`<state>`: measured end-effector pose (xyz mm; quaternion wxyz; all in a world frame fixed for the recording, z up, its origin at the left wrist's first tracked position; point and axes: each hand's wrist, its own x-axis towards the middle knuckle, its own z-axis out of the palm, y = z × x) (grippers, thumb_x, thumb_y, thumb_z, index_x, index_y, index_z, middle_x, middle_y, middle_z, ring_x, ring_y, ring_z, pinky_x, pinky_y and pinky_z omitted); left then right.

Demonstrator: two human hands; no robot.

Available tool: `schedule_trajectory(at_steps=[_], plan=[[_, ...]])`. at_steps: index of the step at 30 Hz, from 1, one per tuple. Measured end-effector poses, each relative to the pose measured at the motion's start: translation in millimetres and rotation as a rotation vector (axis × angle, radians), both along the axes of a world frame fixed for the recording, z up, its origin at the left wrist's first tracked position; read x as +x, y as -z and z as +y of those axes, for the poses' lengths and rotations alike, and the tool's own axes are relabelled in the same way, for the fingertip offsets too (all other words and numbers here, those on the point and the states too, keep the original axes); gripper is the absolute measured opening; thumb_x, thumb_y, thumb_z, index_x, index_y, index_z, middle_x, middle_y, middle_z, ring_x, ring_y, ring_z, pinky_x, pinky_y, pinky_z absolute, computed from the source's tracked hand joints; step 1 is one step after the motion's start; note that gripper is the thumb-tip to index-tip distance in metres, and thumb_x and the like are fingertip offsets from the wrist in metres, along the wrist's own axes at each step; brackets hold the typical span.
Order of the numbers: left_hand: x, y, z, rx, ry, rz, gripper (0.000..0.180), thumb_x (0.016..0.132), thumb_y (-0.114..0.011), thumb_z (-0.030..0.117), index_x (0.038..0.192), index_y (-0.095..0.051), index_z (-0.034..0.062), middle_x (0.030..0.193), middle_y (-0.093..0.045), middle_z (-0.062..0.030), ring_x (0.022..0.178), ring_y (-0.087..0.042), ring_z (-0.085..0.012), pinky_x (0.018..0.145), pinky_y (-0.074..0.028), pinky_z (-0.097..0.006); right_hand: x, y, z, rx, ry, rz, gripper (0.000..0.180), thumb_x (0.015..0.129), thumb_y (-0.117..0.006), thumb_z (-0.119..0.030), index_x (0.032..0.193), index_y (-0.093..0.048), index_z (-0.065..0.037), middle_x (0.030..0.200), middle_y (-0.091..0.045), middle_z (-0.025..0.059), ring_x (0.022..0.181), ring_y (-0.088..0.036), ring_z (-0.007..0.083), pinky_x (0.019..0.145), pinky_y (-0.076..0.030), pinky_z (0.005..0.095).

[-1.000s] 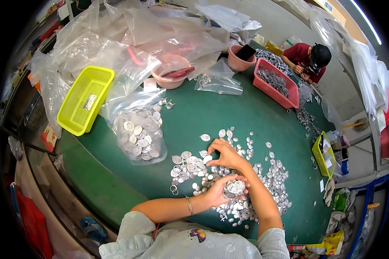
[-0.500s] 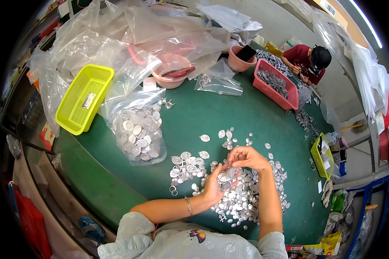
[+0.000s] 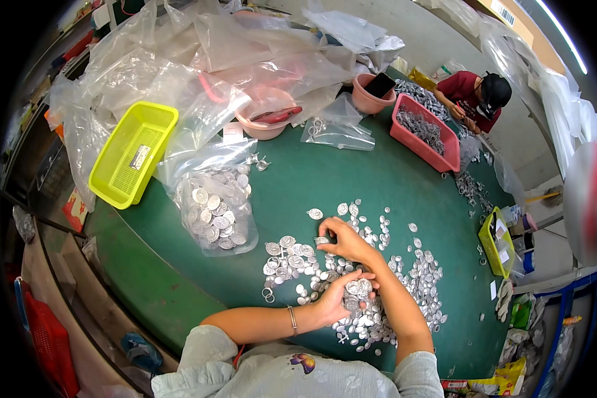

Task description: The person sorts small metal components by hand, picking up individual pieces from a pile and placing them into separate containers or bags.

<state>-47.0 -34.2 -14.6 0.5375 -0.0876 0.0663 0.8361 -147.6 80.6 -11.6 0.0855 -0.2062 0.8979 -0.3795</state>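
Observation:
A handful of silver oval medals (image 3: 358, 292) lies in my left hand (image 3: 333, 305), which is cupped over the loose pile. My right hand (image 3: 346, 242) reaches forward and to the left across it, fingertips pinched on a silver medal (image 3: 322, 241) just above the green table. Small silver medals (image 3: 418, 285) spread under and to the right of my hands. Larger oval medals (image 3: 288, 255) form a looser group on the left, with a pair of rings (image 3: 267, 294) beside them. A single medal (image 3: 314, 213) lies beyond my right fingertips.
A clear bag of medals (image 3: 215, 212) stands to the left, near a yellow-green basket (image 3: 132, 156). Pink bowls (image 3: 265, 113) and crumpled plastic bags fill the back. At the far right, a person (image 3: 474, 99) works behind a pink basket (image 3: 424, 132) of metal pieces.
My right hand has moved from above my left palm to the left and away from me, and now pinches a medal. The left hand, still full of medals, has shifted slightly toward me.

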Motion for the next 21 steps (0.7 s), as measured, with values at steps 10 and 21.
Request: schedule_trajectory(at_steps=[10,21], plan=[[-14.9,-25.3,-8.2,-0.238,-0.373,-0.063,0.031,0.094,-0.044,0.032,0.110,-0.056,0.0078,0.108,-0.061,-0.0092,0.094,-0.061,-0.0226,0.076,-0.052,-0.036,2.9,-66.1,28.9,-0.414,0.076,-0.495,0.023,0.076,-0.072,-0.006,0.097,-0.062,-0.003,0.082,-0.060,0.0007,0.066,-0.052,0.0070,0.062,-0.044,0.0217],[-16.0,-16.0,-6.5,-0.131,-0.287,-0.008,0.028,0.093,-0.047,0.030,0.106,-0.056,0.0070,0.104,-0.061,-0.0097,0.097,-0.059,-0.0216,0.078,-0.050,-0.035,-32.9,-21.4,-12.7,-0.056,0.174,0.060,0.023,0.071,-0.073,-0.005,0.087,-0.056,-0.003,0.077,-0.055,0.0041,0.070,-0.050,0.0154,0.065,-0.043,0.0300]])
